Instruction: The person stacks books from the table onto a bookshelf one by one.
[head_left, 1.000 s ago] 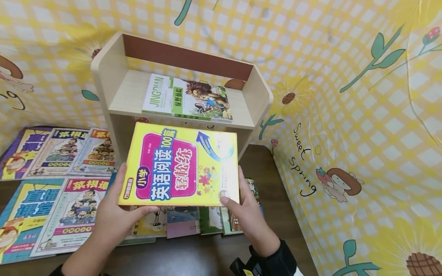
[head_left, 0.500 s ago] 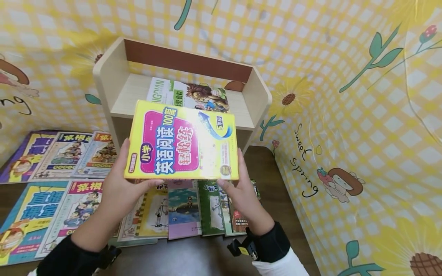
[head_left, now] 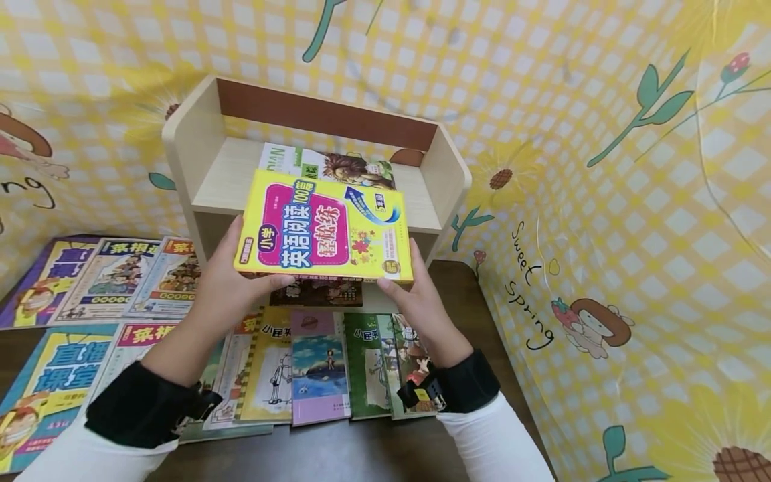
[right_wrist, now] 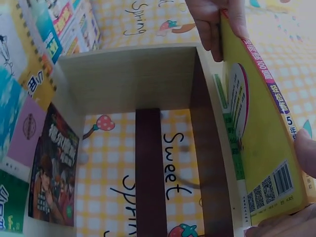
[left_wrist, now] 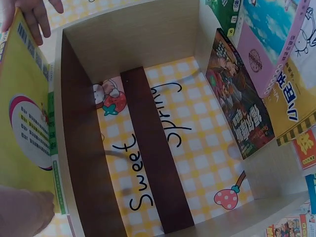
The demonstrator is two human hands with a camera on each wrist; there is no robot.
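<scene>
- Yellow book (head_left: 325,226): you hold it flat, cover up, in front of the wooden shelf (head_left: 181,140), level with its upper board and above the counter (head_left: 337,448).
- Magazines (head_left: 90,314): they lie flat in rows on the counter's left side, clear of your hands.
- Left hand (head_left: 231,291): it grips the yellow book's near left corner, thumb on the cover, fingers curled underneath.
- Row of thin books (head_left: 319,368): they lie side by side on the counter below the held book, between your two forearms.
- Green-spined book (head_left: 328,164): it lies flat on the shelf's upper board, partly hidden behind the yellow book.
- Dark-covered book (left_wrist: 239,106): it lies in the shelf's lower compartment.
- Right hand (head_left: 415,294): it grips the near right corner, thumb along the right edge, fingers underneath.
</scene>
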